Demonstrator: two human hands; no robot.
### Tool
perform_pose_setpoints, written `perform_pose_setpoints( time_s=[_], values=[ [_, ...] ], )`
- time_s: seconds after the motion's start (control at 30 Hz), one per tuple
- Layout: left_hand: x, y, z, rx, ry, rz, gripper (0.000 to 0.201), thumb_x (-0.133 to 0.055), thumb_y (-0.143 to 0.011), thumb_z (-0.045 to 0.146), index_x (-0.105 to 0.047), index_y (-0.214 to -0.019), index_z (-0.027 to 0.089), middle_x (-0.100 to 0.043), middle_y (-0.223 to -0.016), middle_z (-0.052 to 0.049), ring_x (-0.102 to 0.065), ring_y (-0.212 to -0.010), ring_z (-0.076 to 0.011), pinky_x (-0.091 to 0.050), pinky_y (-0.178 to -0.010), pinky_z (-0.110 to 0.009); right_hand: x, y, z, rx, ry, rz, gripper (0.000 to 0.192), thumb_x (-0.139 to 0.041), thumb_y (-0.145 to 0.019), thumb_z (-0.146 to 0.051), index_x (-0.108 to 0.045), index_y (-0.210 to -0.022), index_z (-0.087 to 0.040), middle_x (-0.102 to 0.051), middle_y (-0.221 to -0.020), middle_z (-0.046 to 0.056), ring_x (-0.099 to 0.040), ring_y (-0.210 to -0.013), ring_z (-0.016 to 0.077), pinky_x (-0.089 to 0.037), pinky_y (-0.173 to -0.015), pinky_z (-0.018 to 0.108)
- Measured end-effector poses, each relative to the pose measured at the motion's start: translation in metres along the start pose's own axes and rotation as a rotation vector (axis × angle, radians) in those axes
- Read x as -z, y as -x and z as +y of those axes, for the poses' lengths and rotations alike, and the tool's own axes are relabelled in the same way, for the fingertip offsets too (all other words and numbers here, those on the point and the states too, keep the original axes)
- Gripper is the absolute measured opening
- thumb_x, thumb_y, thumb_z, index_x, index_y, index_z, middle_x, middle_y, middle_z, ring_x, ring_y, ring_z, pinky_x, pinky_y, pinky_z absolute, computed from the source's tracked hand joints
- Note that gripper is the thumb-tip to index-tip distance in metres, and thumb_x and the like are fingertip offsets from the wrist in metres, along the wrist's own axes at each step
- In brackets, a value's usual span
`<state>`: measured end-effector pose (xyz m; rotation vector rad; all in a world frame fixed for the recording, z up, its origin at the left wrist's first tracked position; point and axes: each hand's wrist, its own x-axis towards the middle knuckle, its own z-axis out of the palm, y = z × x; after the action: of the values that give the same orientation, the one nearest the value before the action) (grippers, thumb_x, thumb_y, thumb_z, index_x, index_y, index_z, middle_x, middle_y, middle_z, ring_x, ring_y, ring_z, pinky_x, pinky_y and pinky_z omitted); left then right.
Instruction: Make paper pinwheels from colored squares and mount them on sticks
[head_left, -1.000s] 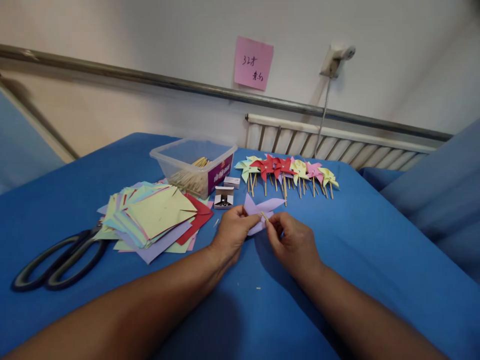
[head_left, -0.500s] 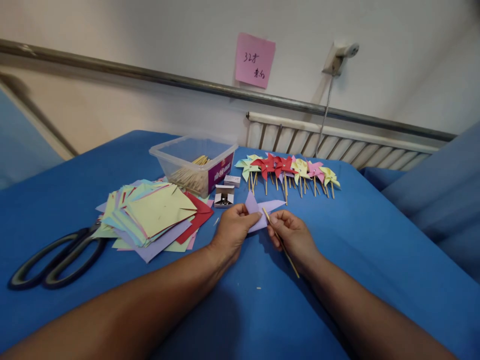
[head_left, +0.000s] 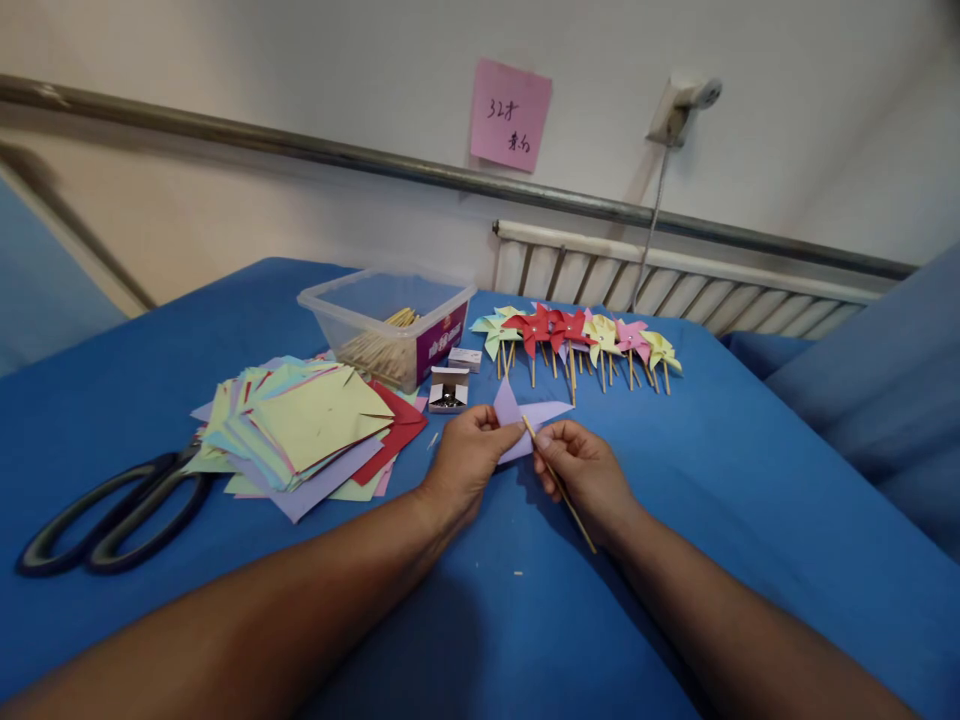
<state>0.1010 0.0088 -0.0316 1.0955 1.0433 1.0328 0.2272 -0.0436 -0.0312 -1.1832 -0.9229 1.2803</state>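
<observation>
Blue cloth (head_left: pixel 750 480), wall radiator (head_left: pixel 675 285)

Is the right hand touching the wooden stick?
Touching. The head view shows the right hand pinching the wooden stick between its fingertips, beside the purple paper.

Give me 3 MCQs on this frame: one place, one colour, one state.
1. Where do the scissors lie?
A. left of the paper stack
B. inside the plastic tub
C. beside the pinwheel row

2. What colour is the folded paper in the left hand?
A. red
B. lilac
C. green

3. How is the wooden stick placed?
A. lying loose on the blue cloth
B. standing in the tub
C. pinched in the right hand, tip at the paper

Answers: 1 A, the black handles sit on the blue cloth left of the paper stack. 2 B, the piece is pale purple. 3 C, the fingers grip it and its top end meets the paper.
</observation>
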Motion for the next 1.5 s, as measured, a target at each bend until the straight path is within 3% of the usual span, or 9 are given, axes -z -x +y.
perform_pose_setpoints(
  time_s=[0.37, 0.6, 0.9, 1.5],
  values=[
    [0.0002, -0.0001, 0.0004, -0.007, -0.006, 0.0, 0.023, -0.075, -0.058, 0.031, -0.059, -0.064, 0.017, -0.059, -0.06, 0.002, -0.051, -0.055, -0.0112, -0.035, -0.053, -0.023, 0.0007, 0.0, 0.0, -0.011, -0.002, -0.002, 0.031, -0.071, -0.069, -0.044, -0.053, -0.072, -0.018, -0.056, -0.054, -0.005, -0.045, -0.037, 0.0057, -0.034, -0.034, 0.016],
    [-0.0009, 0.0021, 0.0048, -0.016, -0.03, 0.032, 0.025, -0.076, -0.057, 0.03, -0.054, -0.058, 0.017, -0.049, -0.052, 0.006, -0.041, -0.048, -0.008, -0.03, -0.049, -0.022, 0.0023, -0.0008, 0.0022, -0.02, -0.052, -0.016, 0.029, -0.071, -0.07, -0.041, -0.054, -0.071, -0.018, -0.057, -0.055, -0.004, -0.044, -0.037, 0.0055, -0.035, -0.034, 0.016],
    [-0.0002, 0.0016, 0.0039, -0.012, -0.042, 0.03, 0.025, -0.076, -0.058, 0.031, -0.055, -0.058, 0.018, -0.049, -0.051, 0.007, -0.041, -0.048, -0.008, -0.031, -0.049, -0.022, 0.0035, -0.0013, 0.0022, -0.017, -0.063, -0.046, 0.029, -0.071, -0.071, -0.042, -0.055, -0.071, -0.017, -0.058, -0.056, -0.004, -0.045, -0.038, 0.0055, -0.035, -0.035, 0.016],
    [-0.001, 0.0013, 0.005, 0.0, -0.041, 0.038, 0.027, -0.077, -0.057, 0.032, -0.054, -0.057, 0.018, -0.05, -0.052, 0.006, -0.042, -0.048, -0.0085, -0.031, -0.048, -0.022, 0.0022, -0.0012, 0.0007, -0.019, -0.027, 0.011, 0.032, -0.075, -0.065, -0.042, -0.055, -0.07, -0.018, -0.057, -0.054, -0.005, -0.046, -0.037, 0.0059, -0.034, -0.033, 0.016]
  ],
)
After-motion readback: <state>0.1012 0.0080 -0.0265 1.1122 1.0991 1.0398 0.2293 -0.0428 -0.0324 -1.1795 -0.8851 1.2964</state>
